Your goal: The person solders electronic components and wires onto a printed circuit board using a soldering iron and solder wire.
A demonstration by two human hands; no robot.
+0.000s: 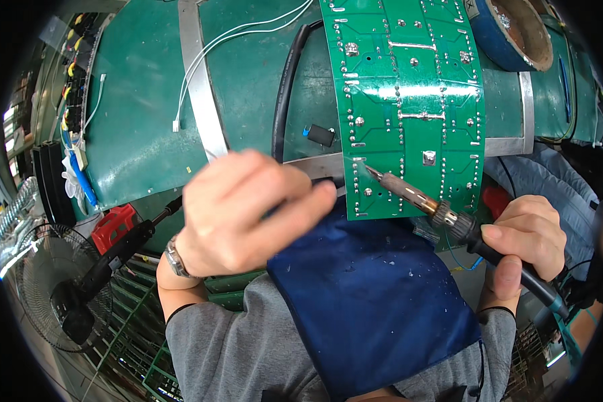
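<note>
A long green circuit board point(419, 70), dotted with rows of shiny solder joints, lies across the bench and hangs over its near edge. My right hand point(532, 234) grips a soldering iron point(455, 224) by its black handle. The iron's pointed tip is over the board's near left part, close to a pad; whether it touches cannot be made out. To the left of the board, my left hand point(248, 211) hovers with curled fingers, somewhat blurred. Its index finger points toward the board's left edge, and anything pinched in it is hidden.
On the green bench mat point(134, 100) lie white wires point(211, 57), a black cable point(288, 87) and a small black component point(320, 135). A round blue pot point(492, 40) stands at the far right. A fan point(63, 288) is at the left. A blue apron point(382, 301) covers my lap.
</note>
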